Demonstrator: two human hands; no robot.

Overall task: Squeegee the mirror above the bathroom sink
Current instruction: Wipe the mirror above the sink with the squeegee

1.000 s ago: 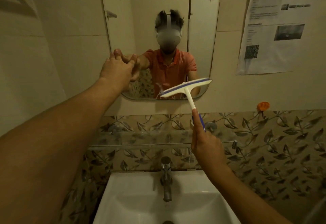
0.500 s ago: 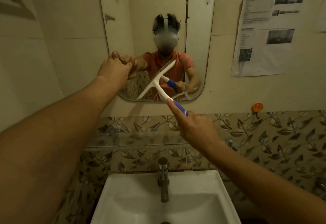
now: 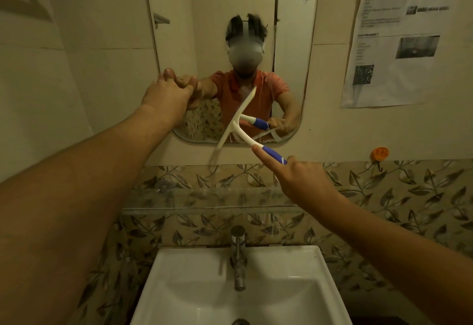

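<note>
The mirror [image 3: 215, 17] hangs on the tiled wall above the white sink [image 3: 294, 281]. My left hand [image 3: 166, 94] grips the mirror's left edge, fingers curled around it. My right hand [image 3: 299, 183] holds the blue handle of a white squeegee [image 3: 239, 117]. The squeegee's blade stands steeply tilted, its upper end over the lower middle of the mirror and its lower end below the mirror's bottom edge. Whether the blade touches the glass I cannot tell.
A metal tap [image 3: 238, 255] rises behind the sink. A glass shelf [image 3: 204, 196] runs along the leaf-patterned tiles. Printed sheets [image 3: 394, 37] are stuck to the wall at right, with an orange hook [image 3: 380, 153] below them.
The squeegee has swung from nearly level at the mirror's lower right edge to steeply tilted, and it now lies further left over the lower middle. My left hand has stayed on the mirror's edge.
</note>
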